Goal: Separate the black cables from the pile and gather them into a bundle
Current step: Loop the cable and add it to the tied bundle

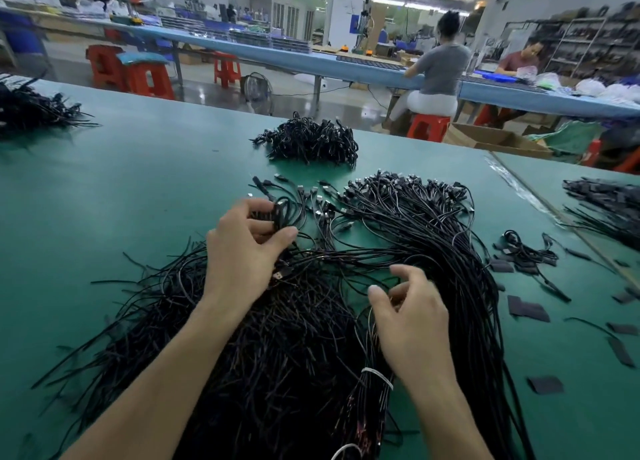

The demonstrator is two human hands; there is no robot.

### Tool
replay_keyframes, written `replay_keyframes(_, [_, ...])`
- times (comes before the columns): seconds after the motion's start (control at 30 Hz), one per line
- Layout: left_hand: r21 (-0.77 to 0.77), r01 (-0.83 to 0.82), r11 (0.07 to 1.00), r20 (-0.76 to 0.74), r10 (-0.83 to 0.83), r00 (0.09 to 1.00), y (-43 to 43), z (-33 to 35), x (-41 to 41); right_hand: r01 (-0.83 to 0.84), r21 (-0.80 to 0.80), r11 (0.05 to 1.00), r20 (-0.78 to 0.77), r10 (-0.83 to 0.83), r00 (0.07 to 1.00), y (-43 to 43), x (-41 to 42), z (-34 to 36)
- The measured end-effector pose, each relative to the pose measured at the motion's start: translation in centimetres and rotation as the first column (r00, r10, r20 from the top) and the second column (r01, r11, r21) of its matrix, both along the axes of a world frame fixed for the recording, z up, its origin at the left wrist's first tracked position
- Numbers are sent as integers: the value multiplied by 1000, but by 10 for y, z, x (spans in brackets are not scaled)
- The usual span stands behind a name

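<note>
The left hand sits out over the far part of the pile on the green desk, fingers curled round a small loop of black cables (plug ends fanning away beyond it). To its right and nearer the body, the right hand is half curled, thumb and forefinger apart, with thin strands seemingly caught between them. The long cables run near-to-far along its right side, so that hand looks the nearer one for drawing more across to the left hand's bundle.
</note>
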State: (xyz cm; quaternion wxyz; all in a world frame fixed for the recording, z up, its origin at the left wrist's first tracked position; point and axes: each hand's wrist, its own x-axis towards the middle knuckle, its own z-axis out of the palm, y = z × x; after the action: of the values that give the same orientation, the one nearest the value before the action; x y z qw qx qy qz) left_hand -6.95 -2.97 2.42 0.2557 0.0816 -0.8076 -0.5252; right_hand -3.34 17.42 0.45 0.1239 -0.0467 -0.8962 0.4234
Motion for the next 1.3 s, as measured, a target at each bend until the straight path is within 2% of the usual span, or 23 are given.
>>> replay_keyframes(0.1, [-173,-29,984,93,46,995,-9,-2,-17,112,187,976,78,-129,989,8,-17,-1])
replay_keyframes(0.2, [-288,5,958,205,56,977,-11,-7,-24,126,245,961,216,-181,959,12,-35,-3])
replay_keyframes(0.27, [-301,24,953,200,38,979,-8,-10,-19,145,226,963,152,-182,972,12,-41,0])
replay_keyframes(0.33, [-348,7,937,126,40,991,-2,-12,-11,142,185,972,-23,-140,990,6,-41,6])
replay_keyframes(0.4, [-421,3,907,27,9,1000,4,-12,-4,31,52,998,-130,-24,991,-6,-33,12])
replay_keyframes(0.47, [-426,213,880,63,-206,977,14,-8,-1,-190,-113,975,-153,172,973,-24,-14,25])
replay_keyframes(0.5, [-405,369,837,105,-358,928,19,-5,3,-321,-156,934,-137,301,944,-32,-3,31])
replay_keyframes(0.57, [-419,607,675,128,-618,776,26,1,12,-519,-127,845,-78,513,855,-41,18,39])
replay_keyframes(0.6, [-471,647,599,112,-687,718,28,2,15,-575,-83,814,-50,573,818,-42,26,43])
replay_keyframes(0.63, [-513,652,558,85,-723,686,29,1,16,-612,-35,790,-22,612,791,-41,32,47])
replay_keyframes(0.67, [-515,638,573,51,-722,690,31,-1,15,-642,4,767,6,642,767,-39,37,51])
replay_keyframes(0.77, [-373,535,759,-52,-592,804,38,-5,6,-702,87,707,74,698,712,-29,51,58])
replay_keyframes(0.83, [-66,387,920,-171,-392,904,37,-4,6,-695,42,718,7,695,719,-19,55,63])
replay_keyframes(0.87, [84,259,962,-207,-238,949,32,-3,5,-663,-11,749,-52,661,748,-13,54,65])
replay_keyframes(0.93, [310,85,947,-279,5,960,23,-2,5,-570,-39,821,-138,561,817,4,45,64])
replay_keyframes(1.0, [477,97,874,-391,112,913,23,8,10,-522,69,850,-60,526,848,17,32,53])
replay_keyframes(1.07, [490,176,854,-519,123,846,27,23,17,-514,199,834,138,495,858,25,21,35])
replay_keyframes(1.13, [433,266,861,-641,87,763,31,37,26,-483,229,845,204,444,873,29,11,15])
replay_keyframes(1.2, [369,278,887,-701,69,710,32,46,34,-409,191,893,98,397,913,30,4,3])
replay_keyframes(1.27, [247,145,958,-739,89,668,29,52,42,-251,137,958,-96,265,960,30,0,2])
replay_keyframes(1.3, [160,38,986,-765,100,636,27,53,45,-183,50,982,-206,190,960,29,1,6])
